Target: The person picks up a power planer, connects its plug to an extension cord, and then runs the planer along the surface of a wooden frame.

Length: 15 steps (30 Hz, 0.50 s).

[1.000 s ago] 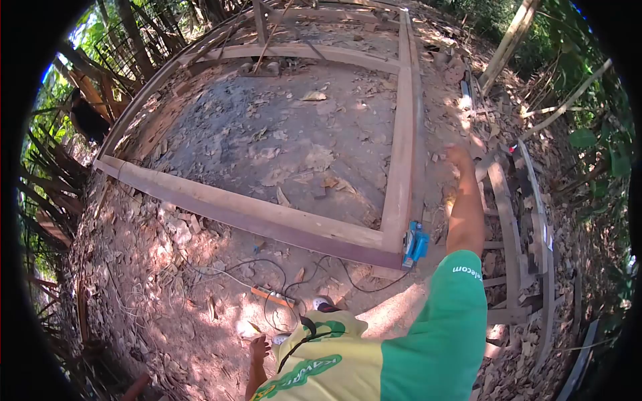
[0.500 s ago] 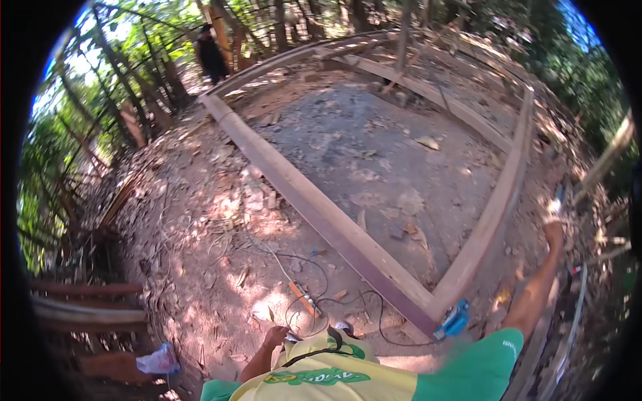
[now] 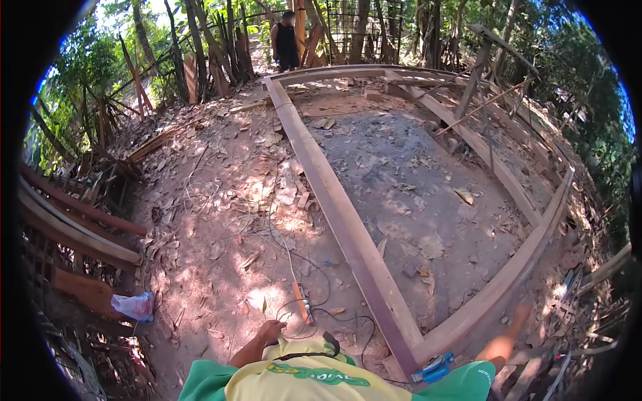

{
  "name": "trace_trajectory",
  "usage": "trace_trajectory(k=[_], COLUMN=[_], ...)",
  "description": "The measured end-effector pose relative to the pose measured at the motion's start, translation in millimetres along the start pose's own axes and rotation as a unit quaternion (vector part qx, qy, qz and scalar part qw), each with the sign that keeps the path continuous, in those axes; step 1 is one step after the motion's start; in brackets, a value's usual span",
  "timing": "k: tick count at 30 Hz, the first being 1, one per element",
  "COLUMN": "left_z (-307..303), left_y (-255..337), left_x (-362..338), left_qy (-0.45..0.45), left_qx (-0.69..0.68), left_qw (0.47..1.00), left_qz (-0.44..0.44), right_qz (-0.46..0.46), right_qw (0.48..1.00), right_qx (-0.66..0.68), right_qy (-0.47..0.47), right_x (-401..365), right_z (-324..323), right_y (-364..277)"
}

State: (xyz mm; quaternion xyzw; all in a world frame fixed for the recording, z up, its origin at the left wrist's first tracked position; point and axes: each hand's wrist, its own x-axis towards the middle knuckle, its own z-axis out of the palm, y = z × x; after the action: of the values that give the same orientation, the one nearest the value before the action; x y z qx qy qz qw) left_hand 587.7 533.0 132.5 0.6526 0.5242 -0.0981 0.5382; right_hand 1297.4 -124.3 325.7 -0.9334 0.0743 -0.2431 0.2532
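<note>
My left hand (image 3: 272, 329) hangs at my left side, fingers loosely bent and apart, with nothing seen in it. Beyond it on the dirt lies an orange power strip (image 3: 301, 302) with a dark cable. My right hand (image 3: 521, 314) is stretched out over the ground just outside the right beam, smeared by motion, so its fingers do not show clearly. Beyond it, a slim object with a bluish-white part (image 3: 567, 283) lies on the ground, apart from the hand. A blue power tool (image 3: 435, 369) rests at the near corner where the long wooden beam (image 3: 341, 214) meets the right beam (image 3: 501, 294).
A person in dark clothes (image 3: 286, 41) stands behind the frame's far left corner. Stacked timber (image 3: 80, 230) and a white plastic bag (image 3: 134, 306) lie at left. A crossbeam (image 3: 475, 144) spans the frame at right. Loose poles (image 3: 605, 267) lie at the right edge.
My right hand has drawn back toward my body from the slim object, which stays on the ground. My view has shifted, bringing more of the left timber into sight. My left hand still hangs down.
</note>
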Motion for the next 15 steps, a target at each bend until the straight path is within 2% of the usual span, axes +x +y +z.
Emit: trace_trajectory(k=[1, 3, 5, 6, 7, 8, 9, 10, 11, 12, 13, 14, 15], left_z=[-0.9, -15.1, -56.0, -86.5, -126.4, -163.3, -203.9, -237.2, -270.4, -298.1, -316.9, -329.5, -335.5], left_y=[-6.1, 25.4, 50.8, 68.6, 94.9, 170.8, 219.6, 266.1, 314.5, 355.9, 394.7, 427.1, 452.3], left_x=[13.9, 14.7, 35.4, 53.8, 62.9, 20.8, -4.2, -29.2, -68.6, -111.9, -158.7, -210.4, -265.0], left_qy=[-0.023, -0.073, -0.129, -0.129, -0.082, 0.033, 0.083, 0.161, 0.225, 0.276, 0.31, 0.383, 0.417], left_qx=[0.022, -0.04, -0.073, -0.065, 0.066, 0.044, -0.018, -0.072, -0.067, -0.098, -0.135, -0.119, -0.122], left_qw=[0.999, 0.991, 0.987, 0.99, 0.977, 0.992, 0.982, 0.968, 0.942, 0.911, 0.852, 0.78, 0.707], left_qz=[-0.006, -0.104, -0.054, 0.001, 0.187, 0.114, 0.171, 0.178, 0.239, 0.29, 0.401, 0.48, 0.558], right_qz=[-0.016, -0.024, 0.113, 0.101, 0.088, 0.066, 0.05, 0.061, 0.012, 0.015, -0.053, -0.144, -0.276], right_qw=[1.0, 0.997, 0.964, 0.941, 0.91, 0.91, 0.908, 0.924, 0.931, 0.918, 0.9, 0.853, 0.795], right_qx=[0.009, 0.044, 0.128, 0.201, 0.274, 0.298, 0.321, 0.305, 0.308, 0.354, 0.416, 0.498, 0.54], right_qy=[-0.011, -0.063, -0.204, -0.252, -0.3, -0.282, -0.265, -0.225, -0.196, -0.177, -0.121, -0.067, 0.001], right_x=[-18.7, -59.1, -103.3, -130.1, -142.5, -128.5, -115.1, -99.1, -75.4, -49.9, -61.9, -61.2, -72.5], right_z=[15.1, 47.2, 71.9, 68.1, 65.8, 61.5, 54.6, 13.3, -29.8, -74.5, -147.6, -203.6, -257.1], right_y=[-11.3, -37.1, -78.3, -108.2, -131.7, -146.4, -161.1, -205.9, -237.9, -264.4, -328.1, -363.6, -396.0])
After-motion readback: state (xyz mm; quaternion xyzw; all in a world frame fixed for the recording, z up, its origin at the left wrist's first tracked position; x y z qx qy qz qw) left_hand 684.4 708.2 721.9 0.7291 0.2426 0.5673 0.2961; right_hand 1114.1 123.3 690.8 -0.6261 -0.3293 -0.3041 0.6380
